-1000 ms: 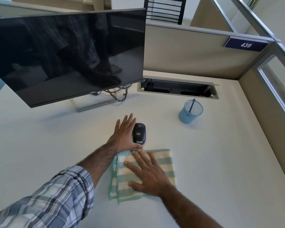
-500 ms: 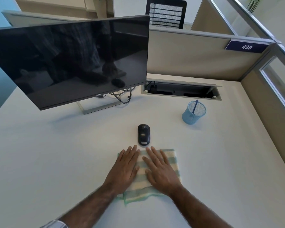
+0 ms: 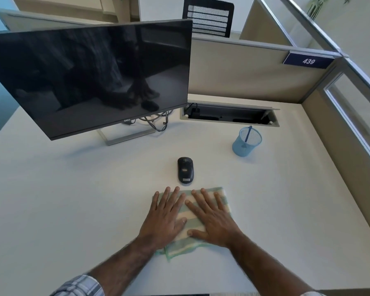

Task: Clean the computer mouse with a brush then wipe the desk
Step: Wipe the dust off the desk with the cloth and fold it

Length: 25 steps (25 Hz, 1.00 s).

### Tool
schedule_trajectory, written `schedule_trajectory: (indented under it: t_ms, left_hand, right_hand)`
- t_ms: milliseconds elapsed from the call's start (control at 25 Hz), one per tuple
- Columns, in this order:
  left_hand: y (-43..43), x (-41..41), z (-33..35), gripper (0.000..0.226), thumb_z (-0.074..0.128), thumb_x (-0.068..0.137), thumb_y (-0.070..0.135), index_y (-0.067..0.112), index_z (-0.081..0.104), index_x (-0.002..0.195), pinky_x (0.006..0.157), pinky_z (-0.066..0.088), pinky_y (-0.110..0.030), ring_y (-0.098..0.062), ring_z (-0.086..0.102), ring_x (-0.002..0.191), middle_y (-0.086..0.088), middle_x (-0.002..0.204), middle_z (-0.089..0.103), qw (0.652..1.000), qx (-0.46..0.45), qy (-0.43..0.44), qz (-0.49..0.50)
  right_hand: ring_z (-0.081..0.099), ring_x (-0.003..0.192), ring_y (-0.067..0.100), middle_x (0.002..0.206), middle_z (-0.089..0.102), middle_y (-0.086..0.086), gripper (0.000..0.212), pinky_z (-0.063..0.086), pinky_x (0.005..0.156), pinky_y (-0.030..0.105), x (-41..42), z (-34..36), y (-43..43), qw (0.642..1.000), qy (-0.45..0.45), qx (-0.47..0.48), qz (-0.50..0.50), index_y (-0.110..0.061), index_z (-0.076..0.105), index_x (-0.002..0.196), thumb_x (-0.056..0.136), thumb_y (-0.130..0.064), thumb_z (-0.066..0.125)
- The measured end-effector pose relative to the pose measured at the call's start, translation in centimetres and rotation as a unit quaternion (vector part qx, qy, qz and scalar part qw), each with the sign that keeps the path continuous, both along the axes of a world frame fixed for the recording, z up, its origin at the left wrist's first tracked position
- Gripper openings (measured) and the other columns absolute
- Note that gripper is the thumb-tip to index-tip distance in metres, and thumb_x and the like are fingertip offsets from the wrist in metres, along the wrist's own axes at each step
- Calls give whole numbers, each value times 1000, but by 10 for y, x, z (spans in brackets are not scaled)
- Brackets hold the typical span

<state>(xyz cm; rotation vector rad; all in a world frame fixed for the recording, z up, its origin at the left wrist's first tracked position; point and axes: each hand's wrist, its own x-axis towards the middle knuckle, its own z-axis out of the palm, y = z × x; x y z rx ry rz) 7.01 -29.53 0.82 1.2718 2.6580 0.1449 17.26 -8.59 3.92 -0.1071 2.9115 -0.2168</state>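
I see my left hand (image 3: 166, 218) and right hand (image 3: 212, 218) lying flat on the striped cloth (image 3: 188, 212), each grip fully open, fingers spread, clasping nothing. The cloth rests on the white counter (image 3: 73, 199). Just beyond the fingertips sits the black mouse (image 3: 185, 170), apart from the cloth. Farther right stands a blue mesh cup (image 3: 246, 144) holding the brush (image 3: 248, 133). The dark monitor (image 3: 94, 77) stands far left before beige partitions (image 3: 244, 69).

Black mouse (image 3: 185, 170), green/cream striped cloth (image 3: 222, 196), blue cup (image 3: 246, 142)
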Motion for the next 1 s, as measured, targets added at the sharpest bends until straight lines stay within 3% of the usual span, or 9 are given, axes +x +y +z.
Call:
schedule_trajectory:
  t_ms: [200,320,440,560,760,1000]
  left_hand:
    - [-2,3,4,72,25,104,47,6,17,163,125,15,-56,-31,2,159,-11,172,1,1000,-14,-5,18]
    - [-5,13,4,73,12,103,45,5,-7,162,128,3,-50,-28,-16,157,-13,169,-19,999,-23,-12,48]
    - [-3,27,6,73,3,101,46,8,-18,159,128,-6,-47,-24,-27,154,-10,166,-31,996,-19,-24,80]
    - [-6,38,6,72,4,102,49,12,-19,160,128,-9,-43,-18,-29,153,-5,166,-31,992,16,-60,107]
    - [-27,53,9,69,3,100,49,16,-14,158,127,-10,-36,-13,-21,156,0,168,-21,978,101,-80,163]
    - [-40,83,6,74,-1,96,53,15,-16,158,124,-18,-30,-11,-26,153,1,167,-23,973,70,-90,201]
  right_hand:
    - [-26,152,27,168,-20,-4,102,-15,115,68,-10,1,-20,1000,-24,-6,-2,-46,-12,157,80,-93,34]
    - [-29,150,28,167,-23,-4,99,-15,114,69,-13,1,-28,1000,-27,6,-9,-48,-16,155,81,-91,33]
    - [-25,152,27,168,-17,-5,82,-9,115,71,-10,-4,-25,1000,-10,22,12,-47,-12,156,91,-84,21]
    - [-20,153,27,169,-12,-6,68,-5,117,70,-4,-7,-19,998,6,34,53,-46,-7,158,99,-73,16]
    - [-18,154,26,169,-11,-6,64,-13,118,64,21,-10,-7,992,9,41,121,-42,-2,160,103,-66,14]
    - [-10,155,28,170,-1,-1,95,-12,117,66,72,-12,13,978,0,35,205,-37,3,161,85,-90,25]
